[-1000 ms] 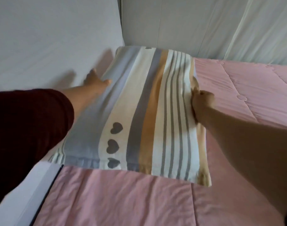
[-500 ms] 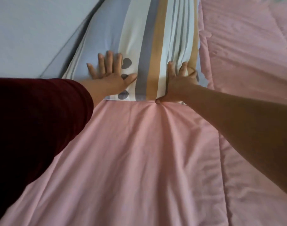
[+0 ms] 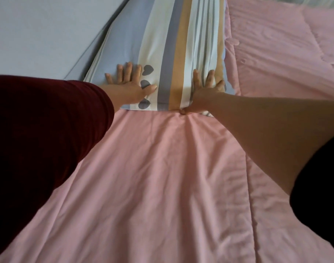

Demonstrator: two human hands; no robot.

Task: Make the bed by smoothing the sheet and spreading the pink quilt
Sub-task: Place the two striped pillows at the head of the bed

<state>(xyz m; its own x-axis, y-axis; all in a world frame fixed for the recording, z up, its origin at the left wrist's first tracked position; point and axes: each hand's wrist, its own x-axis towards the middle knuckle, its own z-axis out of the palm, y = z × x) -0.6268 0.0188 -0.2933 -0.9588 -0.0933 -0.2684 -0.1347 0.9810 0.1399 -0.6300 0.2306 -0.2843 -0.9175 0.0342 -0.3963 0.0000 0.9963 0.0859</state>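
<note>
Where pink quilt (image 3: pixel 162 177) covers the bed, left hand (image 3: pixel 128 82), right hand (image 3: pixel 204 88) spread flat on striped pillow (image 3: pixel 177 35).

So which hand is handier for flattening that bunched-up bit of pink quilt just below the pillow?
The right hand, probably. Its thumb already touches the pucker in the pink quilt at the striped pillow's near edge, where the creases fan out. The left hand lies flat on the pillow, farther left of the pucker.

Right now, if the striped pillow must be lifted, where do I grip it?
Likely the striped pillow by its near short edge, coming from the person's side. That edge lies exposed on the pink quilt, between the flat left hand and right hand; its left long side runs close beside the wall.
</note>
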